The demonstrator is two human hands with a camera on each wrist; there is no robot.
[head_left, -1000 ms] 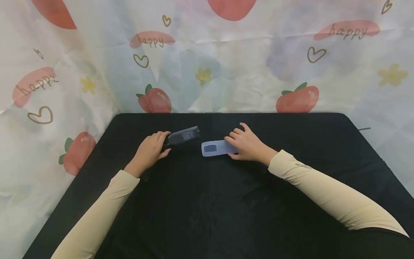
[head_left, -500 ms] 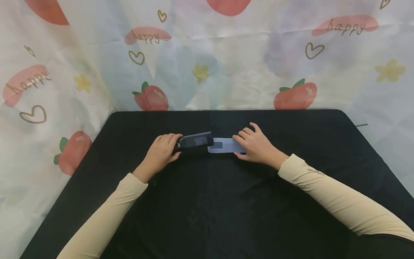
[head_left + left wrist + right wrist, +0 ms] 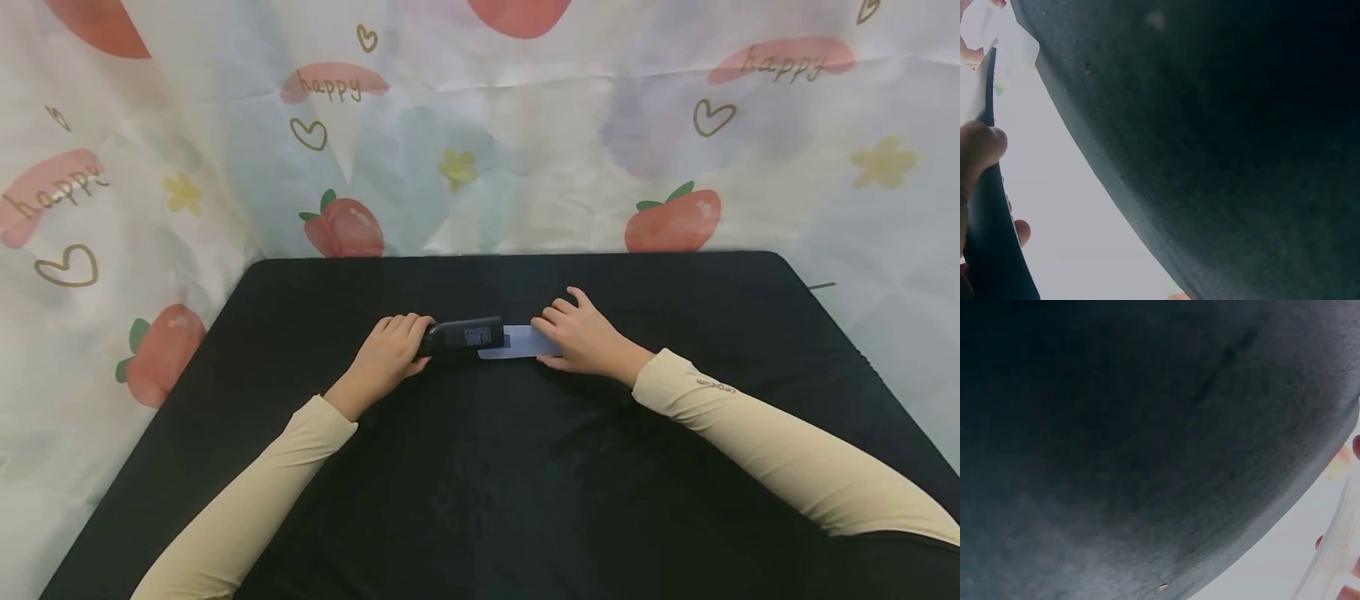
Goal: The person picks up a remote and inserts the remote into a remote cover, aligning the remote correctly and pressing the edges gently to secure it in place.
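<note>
Here, from the head camera, we see a black cloth-covered table (image 3: 480,500) with a pale curtain printed with strawberries, hearts and the word "happy" (image 3: 480,150) hanging behind it. Our left hand (image 3: 386,358) curls its fingers round the near end of a slim black plastic remote control (image 3: 463,337), which lies lengthwise a little beyond the middle of the table. Our right hand (image 3: 585,337) pinches one end of a translucent bluish-white silicone sleeve (image 3: 525,342), fingers on top and thumb at the near edge. The open end of the sleeve meets the far end of the remote, and the two overlap there; we cannot tell how deep the remote sits inside. Both things lie in one line on the table, between the two hands. Cream-coloured long sleeves (image 3: 750,450) cover both forearms.

From the left wrist camera, we look up along the dark underside of the remote control (image 3: 994,250), with a fingertip (image 3: 982,147) curled over its edge and another showing beside it. The table (image 3: 1222,150) fills most of this view as a dark, fuzzy field.

From the right wrist camera, the table (image 3: 1135,444) again takes nearly the whole frame. At the right edge a strip of the translucent sleeve (image 3: 1335,550) shows, with reddish fingertips beside it, too blurred to read the grip.
</note>
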